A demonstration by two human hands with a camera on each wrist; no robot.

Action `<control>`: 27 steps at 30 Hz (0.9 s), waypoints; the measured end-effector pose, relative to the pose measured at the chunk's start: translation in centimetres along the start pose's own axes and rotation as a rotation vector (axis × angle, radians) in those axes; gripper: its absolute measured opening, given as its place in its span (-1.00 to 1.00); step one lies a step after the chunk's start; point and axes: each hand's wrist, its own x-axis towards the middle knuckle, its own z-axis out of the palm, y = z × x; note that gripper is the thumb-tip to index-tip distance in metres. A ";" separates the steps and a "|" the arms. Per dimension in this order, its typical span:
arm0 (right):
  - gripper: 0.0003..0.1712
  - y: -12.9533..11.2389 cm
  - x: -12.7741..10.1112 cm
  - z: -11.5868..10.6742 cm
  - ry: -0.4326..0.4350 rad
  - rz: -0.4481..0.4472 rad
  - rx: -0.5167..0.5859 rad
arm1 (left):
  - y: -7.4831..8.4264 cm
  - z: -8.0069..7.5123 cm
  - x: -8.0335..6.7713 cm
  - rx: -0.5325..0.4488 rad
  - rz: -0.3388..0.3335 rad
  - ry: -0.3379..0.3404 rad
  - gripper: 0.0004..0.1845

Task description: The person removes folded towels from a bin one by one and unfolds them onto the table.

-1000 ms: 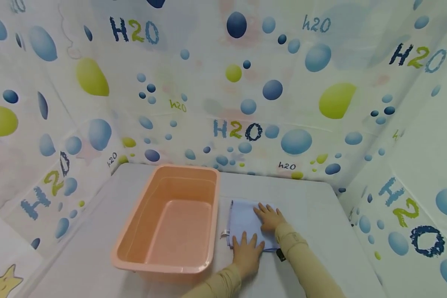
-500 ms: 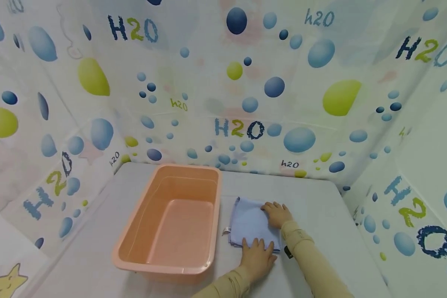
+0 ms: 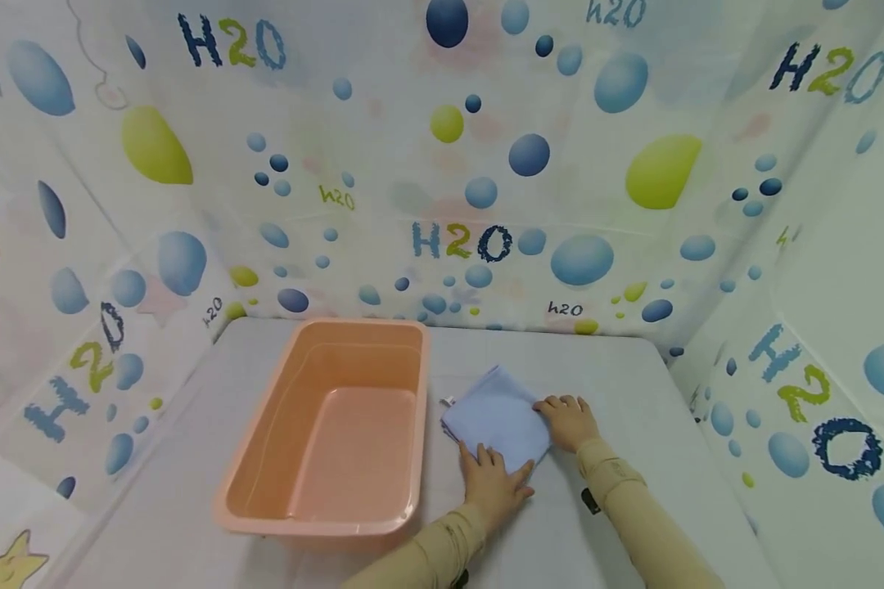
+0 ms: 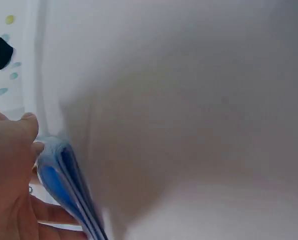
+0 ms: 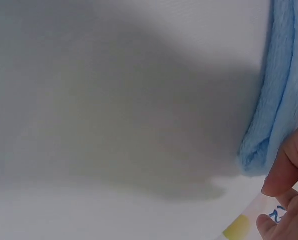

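Observation:
A folded light blue cloth lies on the white table, just right of a peach plastic basin, and sits turned like a diamond. My left hand rests on its near corner with the fingers laid flat. My right hand lies on its right corner, fingers over the edge. The left wrist view has the cloth's stacked layers edge-on beside my left hand. In the right wrist view the cloth's folded edge meets my fingertips.
The basin is empty and takes up the table's left half. Curtain walls printed with bubbles and "H2O" close in the table at the back and both sides. Bare tabletop lies to the right of the cloth and behind it.
The cloth has turned under both hands from lying square to sitting corner-on, and has shifted slightly away from me. The right hand has moved right to its right corner.

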 end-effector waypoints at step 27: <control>-0.47 -1.0 -3.9 0.6 0.126 0.021 0.031 | -1.3 2.4 2.2 -0.051 -0.059 -0.011 -0.36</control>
